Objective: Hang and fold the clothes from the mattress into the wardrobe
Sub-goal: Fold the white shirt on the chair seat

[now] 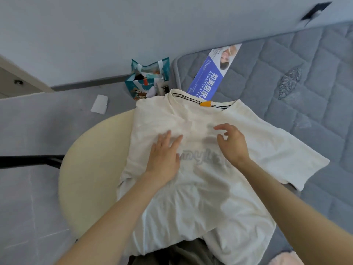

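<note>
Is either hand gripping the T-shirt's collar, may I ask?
No: the left hand lies flat mid-chest on the T-shirt, the right hand hovers beside it.

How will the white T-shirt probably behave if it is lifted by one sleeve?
Probably floppy: the T-shirt wrinkles and drapes over the stool edge, so it should sag when lifted. It looks thin, so likely light. The left hand lying flat on it may keep it from sliding.

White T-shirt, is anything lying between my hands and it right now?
Nothing visible does. The left hand lies flat on the white T-shirt, and the right hand hangs just over its chest, fingers loosely curled, with only bare fabric below. The wardrobe is out of view, so that path cannot be judged.
</note>
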Available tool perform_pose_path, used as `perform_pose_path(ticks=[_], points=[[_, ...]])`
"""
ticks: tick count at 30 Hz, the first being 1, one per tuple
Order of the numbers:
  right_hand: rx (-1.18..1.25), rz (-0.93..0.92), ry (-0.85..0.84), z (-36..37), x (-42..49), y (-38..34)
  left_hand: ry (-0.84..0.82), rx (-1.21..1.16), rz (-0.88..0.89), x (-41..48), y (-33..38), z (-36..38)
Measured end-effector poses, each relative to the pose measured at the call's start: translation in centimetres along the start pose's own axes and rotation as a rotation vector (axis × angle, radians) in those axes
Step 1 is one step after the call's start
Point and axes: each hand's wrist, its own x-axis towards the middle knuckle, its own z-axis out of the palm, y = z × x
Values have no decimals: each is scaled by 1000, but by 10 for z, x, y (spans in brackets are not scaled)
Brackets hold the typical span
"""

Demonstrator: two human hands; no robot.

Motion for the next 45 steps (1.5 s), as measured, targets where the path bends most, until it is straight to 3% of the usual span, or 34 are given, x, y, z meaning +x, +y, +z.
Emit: perform_pose_path(ticks=[10,13,15,19,24,27,30,33,36,39,42,45], points=[[368,670,523,-41,-92,127,-59,41,380,21,105,35],[626,965,576,-50,-105,167,-89,3,442,27,144,58],[906,1056,578,-55,-110,190,-135,18,458,27,168,81],[1091,936,583,-69,-104,222,-210,145,502,25,209,134],[973,788,394,-90,-93,244,-9,235,396,24,235,179],[894,697,465,-95,-90,249,83,135,375,27,238,189],[894,640,705,-103,-93,252,-64,-48,379,31,238,182],[737,535,746,-111,-102,250,-248,58,489,25,238,169],[579,615,561,-108,-109,256,-310,167,459,24,244,157],[745,770,343,-106,-111,272,-200,138,421,40,261,146],[638,676,132,-114,-113,277,-6,44,507,67,285,142],[564,566,52,-113,-112,274,-46,85,546,109,309,153]])
